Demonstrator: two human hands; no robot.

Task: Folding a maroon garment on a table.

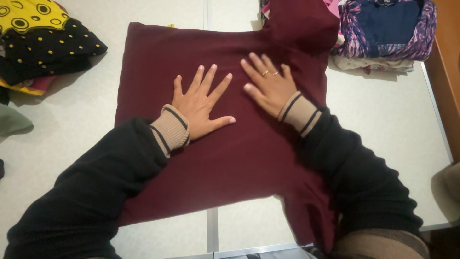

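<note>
Maroon garment [230,158] spread flat, left hand [199,106], right hand [269,86] pressing (fingers [211,79] splayed)

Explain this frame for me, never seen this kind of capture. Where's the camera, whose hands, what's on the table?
There is no machine here: a person works with bare hands, and the single picture comes from a camera worn on their head, looking down. The left hand and right hand both lie flat, fingers spread, pressing on a dark red garment spread over a pale table. Nothing is gripped; the palms only rest on the cloth. The right hand wears two rings. Black sleeves with tan striped cuffs cover the arms. At the top left sits a pile of black and yellow dotted clothes; at the top right, a stack of folded clothes in purple pattern and navy.
</note>
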